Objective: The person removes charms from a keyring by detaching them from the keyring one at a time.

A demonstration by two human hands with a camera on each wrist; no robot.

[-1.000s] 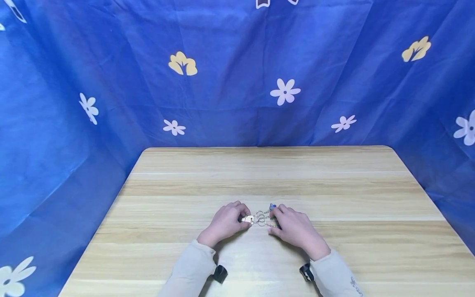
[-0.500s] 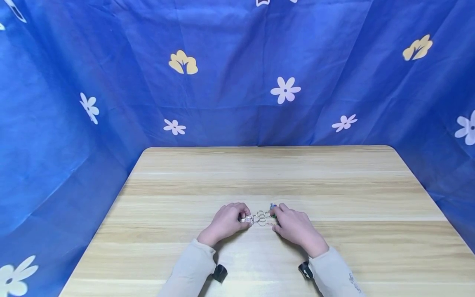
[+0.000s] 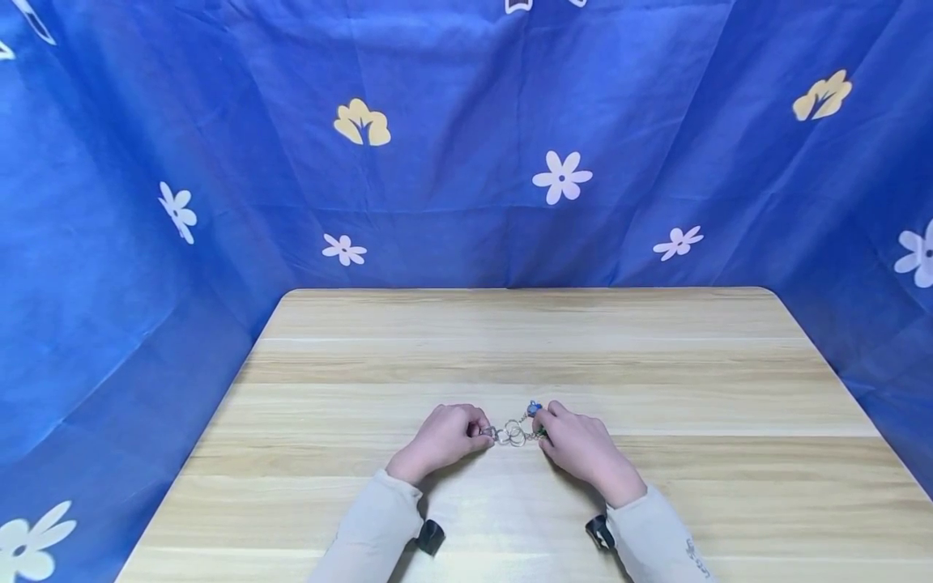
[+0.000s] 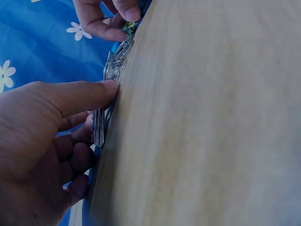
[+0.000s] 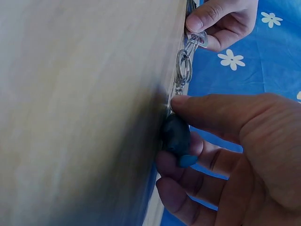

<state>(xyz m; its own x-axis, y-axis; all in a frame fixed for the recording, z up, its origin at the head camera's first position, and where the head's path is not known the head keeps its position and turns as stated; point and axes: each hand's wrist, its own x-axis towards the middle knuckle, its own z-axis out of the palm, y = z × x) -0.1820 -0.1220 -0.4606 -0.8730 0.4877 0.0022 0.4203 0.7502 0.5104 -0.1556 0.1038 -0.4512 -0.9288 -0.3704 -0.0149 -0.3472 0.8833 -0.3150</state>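
My left hand (image 3: 443, 437) pinches a bunch of silver keys (image 4: 99, 126) between thumb and fingers, low over the table. Linked metal key rings (image 3: 515, 433) stretch from the keys toward my right hand (image 3: 581, 444). That hand grips the keychain charms by thumb and fingers. A blue charm (image 3: 534, 409) pokes out past its fingertips in the head view, with a bit of green beside it. Seen from the right wrist, a dark rounded charm (image 5: 176, 134) with a light blue tip sits within the curled fingers. The fingers hide much of the keys and charms.
Under both hands lies a wood-grain table (image 3: 510, 348). Blue cloth (image 3: 452, 186) printed with white and yellow flowers hangs behind it and along both sides. Each wrist carries a small black camera (image 3: 430, 537).
The keys have turned and sit deeper in my left fingers, showing less flat metal. My right fingers have drawn closer together on the charms. The rings have shifted slightly.
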